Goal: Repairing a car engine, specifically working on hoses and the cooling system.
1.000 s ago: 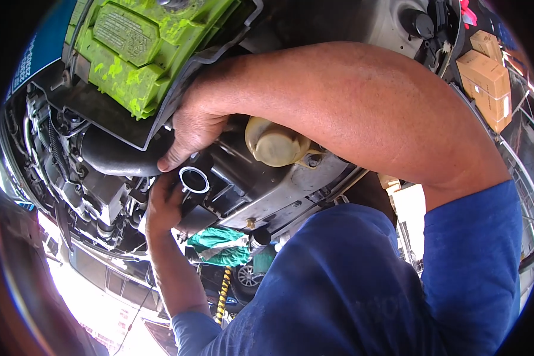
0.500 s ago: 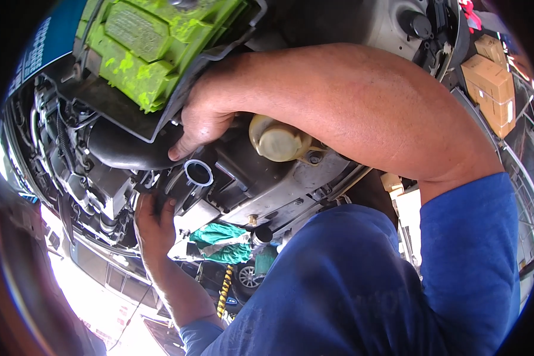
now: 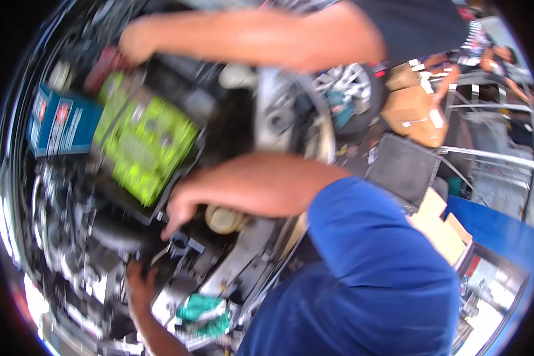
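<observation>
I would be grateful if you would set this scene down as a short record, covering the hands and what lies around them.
place: open engine bay
left hand: fingers apart among dark engine parts; blur hides any grip
right hand: near a dark round opening; contact unclear
second person's hand: at a reddish item, too blurred to identify
bright green boxy part: beside a blue box
teal cloth: to the right of the left hand
background: cardboard box, wheel
picture: motion-blurred

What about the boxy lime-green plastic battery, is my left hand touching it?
No, your left hand is apart from the battery, lower in the picture.
</observation>
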The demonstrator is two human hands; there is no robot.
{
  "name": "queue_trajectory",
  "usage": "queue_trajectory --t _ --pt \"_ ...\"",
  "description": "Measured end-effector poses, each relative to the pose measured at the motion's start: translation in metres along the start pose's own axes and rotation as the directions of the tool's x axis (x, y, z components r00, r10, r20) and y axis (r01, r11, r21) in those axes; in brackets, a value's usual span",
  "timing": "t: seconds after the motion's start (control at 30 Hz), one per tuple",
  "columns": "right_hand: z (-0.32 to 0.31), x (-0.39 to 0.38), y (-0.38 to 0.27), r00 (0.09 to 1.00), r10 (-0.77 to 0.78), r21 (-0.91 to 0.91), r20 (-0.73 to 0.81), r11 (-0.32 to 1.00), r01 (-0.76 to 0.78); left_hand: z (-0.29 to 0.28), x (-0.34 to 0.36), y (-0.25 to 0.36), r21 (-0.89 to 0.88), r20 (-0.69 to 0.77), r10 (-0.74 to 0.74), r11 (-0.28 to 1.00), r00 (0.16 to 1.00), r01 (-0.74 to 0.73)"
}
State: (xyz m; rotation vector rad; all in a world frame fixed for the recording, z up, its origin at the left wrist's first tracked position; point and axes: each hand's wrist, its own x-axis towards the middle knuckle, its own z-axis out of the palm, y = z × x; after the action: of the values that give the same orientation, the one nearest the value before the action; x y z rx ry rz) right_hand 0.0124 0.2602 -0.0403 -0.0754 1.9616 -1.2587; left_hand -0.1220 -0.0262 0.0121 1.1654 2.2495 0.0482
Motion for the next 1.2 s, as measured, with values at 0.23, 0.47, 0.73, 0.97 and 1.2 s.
queue_trajectory --t 0.23,0.47,0.73,0.97,1.2 --pt "0.008 0.003 0.009 0.982 0.062 0.115 -0.179 0.993 -0.042 -0.007 0.007 -0.008 0.012 -0.089 0.178 0.984 0.980 -0.178" --pt "0.015 0.043 0.032 0.973 -0.116 0.160 -0.202 0.976 0.149 -0.003 -0.008 0.002 0.113 -0.218 0.373 0.927 0.902 -0.357" --pt "0.001 0.014 0.027 0.978 -0.063 -0.352 -0.201 0.936 -0.012 -0.003 -0.010 -0.003 0.112 -0.222 0.357 0.934 0.907 -0.340" --pt "0.019 0.045 0.042 0.932 0.298 -0.337 -0.205 0.873 -0.353 -0.002 -0.001 -0.011 0.123 -0.407 0.509 0.853 0.758 -0.507" --pt "0.022 0.055 0.062 0.974 0.196 0.080 -0.116 0.979 -0.188 -0.026 -0.004 0.000 -0.001 -0.241 0.308 0.948 0.920 -0.318"
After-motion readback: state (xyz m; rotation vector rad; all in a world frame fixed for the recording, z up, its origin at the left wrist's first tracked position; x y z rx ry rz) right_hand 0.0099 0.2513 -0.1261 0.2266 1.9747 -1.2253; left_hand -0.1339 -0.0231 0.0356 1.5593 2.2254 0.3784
